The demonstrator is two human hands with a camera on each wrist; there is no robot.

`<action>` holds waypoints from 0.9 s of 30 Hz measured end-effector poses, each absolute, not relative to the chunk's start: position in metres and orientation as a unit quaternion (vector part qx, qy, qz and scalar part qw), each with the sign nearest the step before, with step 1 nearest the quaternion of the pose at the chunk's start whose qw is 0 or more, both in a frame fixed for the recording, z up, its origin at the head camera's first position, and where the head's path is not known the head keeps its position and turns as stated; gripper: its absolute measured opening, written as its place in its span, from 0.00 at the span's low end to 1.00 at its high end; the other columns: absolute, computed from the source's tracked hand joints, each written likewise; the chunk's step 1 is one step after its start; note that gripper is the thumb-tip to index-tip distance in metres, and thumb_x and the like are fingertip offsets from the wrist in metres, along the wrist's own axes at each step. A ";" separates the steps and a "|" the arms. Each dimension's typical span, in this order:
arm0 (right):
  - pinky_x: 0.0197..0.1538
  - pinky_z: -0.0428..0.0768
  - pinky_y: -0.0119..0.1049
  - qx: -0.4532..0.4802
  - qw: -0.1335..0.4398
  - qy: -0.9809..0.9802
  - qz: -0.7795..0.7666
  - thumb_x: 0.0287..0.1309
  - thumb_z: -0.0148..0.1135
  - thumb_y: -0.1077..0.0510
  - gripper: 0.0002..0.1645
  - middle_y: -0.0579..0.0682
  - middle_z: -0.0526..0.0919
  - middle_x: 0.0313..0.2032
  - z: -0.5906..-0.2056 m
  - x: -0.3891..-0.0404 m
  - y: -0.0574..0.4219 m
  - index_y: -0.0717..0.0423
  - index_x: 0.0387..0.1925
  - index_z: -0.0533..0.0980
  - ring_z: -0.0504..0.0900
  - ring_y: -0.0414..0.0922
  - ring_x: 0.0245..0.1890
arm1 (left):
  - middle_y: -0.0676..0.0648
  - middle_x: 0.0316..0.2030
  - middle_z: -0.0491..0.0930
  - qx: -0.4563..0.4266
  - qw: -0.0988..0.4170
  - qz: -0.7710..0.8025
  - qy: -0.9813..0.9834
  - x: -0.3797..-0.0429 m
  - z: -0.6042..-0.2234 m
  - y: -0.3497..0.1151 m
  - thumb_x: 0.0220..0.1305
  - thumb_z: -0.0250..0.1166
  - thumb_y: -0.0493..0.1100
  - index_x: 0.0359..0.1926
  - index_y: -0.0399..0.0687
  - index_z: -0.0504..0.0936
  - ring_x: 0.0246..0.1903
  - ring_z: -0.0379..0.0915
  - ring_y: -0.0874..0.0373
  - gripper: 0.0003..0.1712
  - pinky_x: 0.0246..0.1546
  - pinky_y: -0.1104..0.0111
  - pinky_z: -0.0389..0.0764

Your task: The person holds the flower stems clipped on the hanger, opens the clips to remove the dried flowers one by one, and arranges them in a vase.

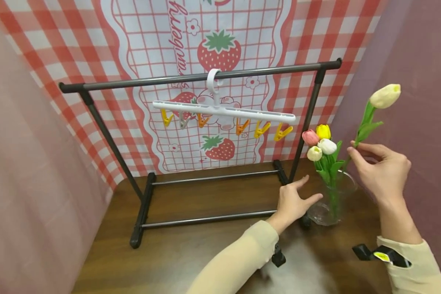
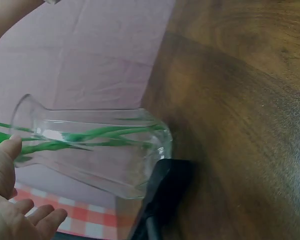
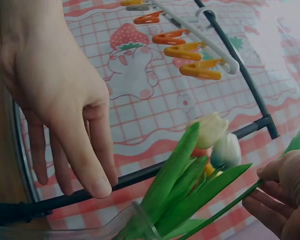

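My right hand (image 1: pixel 384 173) pinches the green stem of a cream tulip (image 1: pixel 386 96) between thumb and fingers. The bloom stands above the hand, and in the right wrist view the stem (image 3: pixel 250 189) slants down toward the vase mouth. A clear vase (image 2: pixel 90 172) stands on the table, holding pink, yellow, white (image 1: pixel 327 146) and cream tulips with green leaves (image 3: pixel 172 172). Beside the vase, my left hand (image 1: pixel 294 202) has its thumb and fingers spread, nothing held. Its thumb tip overlaps the vase neck in the left wrist view.
A dark metal rack (image 1: pixel 139 83) stands left of the vase, its foot close to the glass. From its bar hangs a white hanger (image 1: pixel 224 110) with yellow, grey and orange clips (image 1: pixel 242 126). Behind is a red checked strawberry cloth (image 1: pixel 220 53); a pinkish curtain (image 1: pixel 422 122) is at right.
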State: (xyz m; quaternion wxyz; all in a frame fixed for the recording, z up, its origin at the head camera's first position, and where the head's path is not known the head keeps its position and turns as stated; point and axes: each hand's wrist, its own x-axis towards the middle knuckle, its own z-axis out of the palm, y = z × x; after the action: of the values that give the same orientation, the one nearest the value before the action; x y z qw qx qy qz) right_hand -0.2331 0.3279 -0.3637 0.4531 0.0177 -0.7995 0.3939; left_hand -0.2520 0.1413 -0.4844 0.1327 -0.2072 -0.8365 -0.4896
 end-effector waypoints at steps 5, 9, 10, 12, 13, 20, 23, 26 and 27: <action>0.34 0.70 0.06 0.015 0.438 -0.814 0.381 0.56 0.80 0.59 0.13 0.03 0.75 0.31 -0.377 -0.235 0.329 0.65 0.41 0.91 0.75 0.07 0.27 | 0.53 0.61 0.86 -0.187 0.139 -0.498 -0.835 -0.256 -0.494 0.145 0.60 0.81 0.52 0.67 0.54 0.84 0.63 0.82 0.61 0.34 0.64 0.77 0.78; 0.32 0.69 0.06 0.012 0.432 -0.820 0.375 0.55 0.80 0.60 0.13 0.03 0.74 0.30 -0.386 -0.235 0.333 0.63 0.40 0.91 0.74 0.07 0.27 | 0.54 0.60 0.86 -0.171 0.130 -0.508 -0.834 -0.258 -0.496 0.150 0.60 0.81 0.54 0.66 0.58 0.85 0.62 0.82 0.61 0.33 0.63 0.77 0.78; 0.33 0.69 0.06 0.009 0.430 -0.822 0.373 0.55 0.80 0.60 0.13 0.03 0.74 0.29 -0.387 -0.235 0.334 0.63 0.40 0.91 0.74 0.07 0.27 | 0.54 0.60 0.86 -0.169 0.126 -0.510 -0.834 -0.259 -0.496 0.152 0.60 0.81 0.54 0.66 0.58 0.85 0.62 0.82 0.62 0.33 0.63 0.77 0.78; 0.33 0.69 0.06 0.004 0.425 -0.827 0.369 0.55 0.79 0.59 0.13 0.03 0.73 0.29 -0.391 -0.235 0.336 0.63 0.41 0.91 0.74 0.07 0.26 | 0.54 0.60 0.86 -0.166 0.121 -0.512 -0.834 -0.260 -0.497 0.156 0.61 0.81 0.55 0.65 0.59 0.85 0.62 0.82 0.63 0.32 0.63 0.78 0.78; 0.33 0.69 0.06 0.000 0.420 -0.830 0.367 0.56 0.78 0.59 0.13 0.02 0.73 0.29 -0.393 -0.235 0.336 0.63 0.41 0.91 0.73 0.07 0.26 | 0.54 0.60 0.86 -0.165 0.119 -0.513 -0.834 -0.260 -0.497 0.157 0.61 0.81 0.55 0.65 0.60 0.85 0.62 0.81 0.64 0.32 0.63 0.78 0.78; 0.31 0.68 0.07 -0.014 0.382 -0.853 0.356 0.55 0.77 0.58 0.14 0.10 0.78 0.26 -0.405 -0.234 0.339 0.63 0.41 0.91 0.72 0.06 0.25 | 0.54 0.58 0.87 -0.173 0.120 -0.501 -0.839 -0.261 -0.502 0.164 0.62 0.79 0.55 0.64 0.58 0.85 0.60 0.83 0.64 0.30 0.61 0.78 0.80; 0.30 0.69 0.07 -0.013 0.375 -0.859 0.348 0.55 0.78 0.58 0.14 0.38 0.92 0.29 -0.409 -0.235 0.340 0.62 0.42 0.91 0.72 0.06 0.25 | 0.55 0.58 0.87 -0.177 0.123 -0.497 -0.840 -0.262 -0.505 0.167 0.62 0.80 0.54 0.64 0.58 0.86 0.58 0.84 0.64 0.29 0.60 0.78 0.81; 0.30 0.68 0.07 -0.010 0.370 -0.863 0.344 0.55 0.78 0.58 0.15 0.66 0.92 0.35 -0.413 -0.236 0.342 0.63 0.42 0.90 0.71 0.06 0.25 | 0.56 0.57 0.87 -0.182 0.124 -0.497 -0.840 -0.263 -0.506 0.170 0.62 0.80 0.53 0.63 0.57 0.87 0.57 0.84 0.64 0.28 0.59 0.79 0.81; 0.30 0.68 0.07 -0.011 0.368 -0.864 0.343 0.55 0.78 0.58 0.15 0.66 0.91 0.36 -0.414 -0.235 0.342 0.63 0.42 0.90 0.71 0.06 0.25 | 0.57 0.56 0.88 -0.183 0.123 -0.498 -0.839 -0.263 -0.507 0.171 0.62 0.80 0.53 0.62 0.58 0.87 0.56 0.84 0.65 0.27 0.58 0.80 0.80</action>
State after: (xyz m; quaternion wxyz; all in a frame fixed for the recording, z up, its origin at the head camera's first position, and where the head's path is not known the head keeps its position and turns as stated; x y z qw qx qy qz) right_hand -0.2355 0.3425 -0.4142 0.3675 -0.0114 -0.8643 0.3433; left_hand -0.2627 0.1714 -0.5069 0.1228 -0.1832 -0.8390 -0.4975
